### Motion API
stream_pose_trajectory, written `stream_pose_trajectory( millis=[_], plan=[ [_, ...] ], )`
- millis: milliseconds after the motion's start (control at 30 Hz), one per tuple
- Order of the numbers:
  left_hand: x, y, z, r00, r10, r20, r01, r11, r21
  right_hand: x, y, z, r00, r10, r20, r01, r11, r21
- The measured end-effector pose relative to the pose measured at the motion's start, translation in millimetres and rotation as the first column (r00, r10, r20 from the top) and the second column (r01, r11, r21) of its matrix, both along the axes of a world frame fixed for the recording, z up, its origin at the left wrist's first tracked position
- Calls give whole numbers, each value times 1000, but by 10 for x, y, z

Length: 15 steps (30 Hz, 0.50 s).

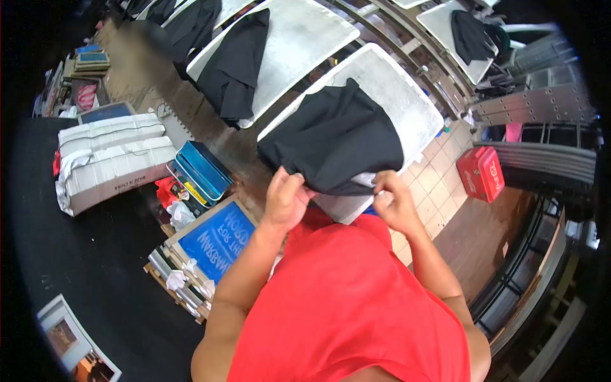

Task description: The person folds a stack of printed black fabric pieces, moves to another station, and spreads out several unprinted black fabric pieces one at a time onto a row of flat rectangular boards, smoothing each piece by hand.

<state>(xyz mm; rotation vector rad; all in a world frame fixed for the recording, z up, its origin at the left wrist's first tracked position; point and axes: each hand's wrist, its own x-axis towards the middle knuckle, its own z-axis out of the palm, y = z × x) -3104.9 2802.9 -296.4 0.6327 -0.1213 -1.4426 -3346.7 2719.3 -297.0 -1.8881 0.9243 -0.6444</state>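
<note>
A black cloth (337, 134) lies over the near part of a white board (407, 108) in front of my red shirt. At the cloth's near left edge, my left hand (286, 196) pinches the fabric between thumb and fingers. My right hand (391, 198) is closed at the near right edge, where a small light grey patch shows beside the fingers. Between the two hands the cloth's edge hangs a little over the board, whose near corner shows below it.
More white boards (312, 32) with black cloths (235, 70) stand beyond. On the left are white cartons (121, 162), a blue toolbox (200, 172) and blue-meshed frames (213, 242). A red container (480, 174) stands on the right, near metal racks (541, 105).
</note>
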Motion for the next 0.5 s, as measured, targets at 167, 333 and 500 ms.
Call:
stream_pose_trajectory(
  millis=[167, 333, 500],
  plan=[
    [136, -104, 193, -17, -556, 831, -127, 826, 549, 23, -673, 471, 985, -91, 146, -3, 838, 546],
    [-270, -292, -105, -36, -310, 950, -540, 806, 243, -38, -1118, -201, 926, 362, -103, -312, 891, 329],
    [-575, -238, -405, -301, -232, 925, -754, 652, -82, -783, -1208, -965, 929, 281, -242, -238, 952, 192]
  ],
)
